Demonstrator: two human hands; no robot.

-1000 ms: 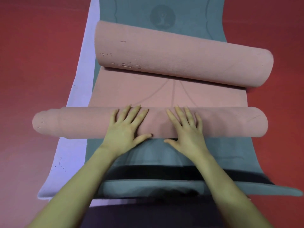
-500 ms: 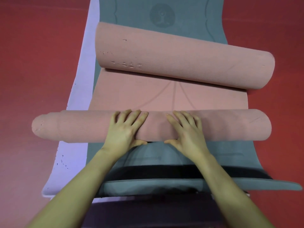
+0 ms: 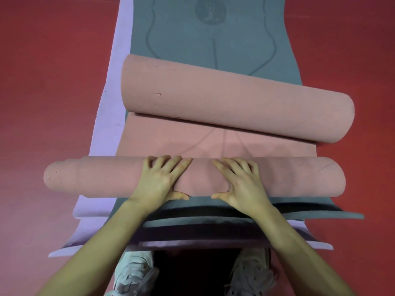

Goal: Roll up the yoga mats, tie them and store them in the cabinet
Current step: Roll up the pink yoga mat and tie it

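Three mats lie stacked lengthwise on the red floor point(image 3: 42, 82). At the left edge of the frame a lilac mat point(image 3: 111, 103) peeps out from under the pile, likely the bottom layer waiting its turn. Just right of it, the near roll point(image 3: 96, 178) of the pink mat sticks out beyond the stack, its end stepped like a telescope, so the winding looks a little crooked. The left hand point(image 3: 159, 182) lies flat on that roll at centre frame, fingers point(image 3: 168, 165) spread and draped over the top, thumb tucked at the near underside, pressing rather than gripping anything. The right hand point(image 3: 241, 182) mirrors it, fingers splayed over the crest, thumb low. I reckon the pair sit close together mid-roll to push it evenly away and keep the coil tight. Between the near roll and the far curl point(image 3: 235, 103), a flat pink stretch point(image 3: 171, 142) remains; the far end seems to have curled back on itself. Beneath everything runs the grey-green mat point(image 3: 181, 35), flat toward the top of frame. Below, at bottom centre, two pale shoes point(image 3: 132, 272) stand at the mats' near edge. No strap or cabinet is in view.
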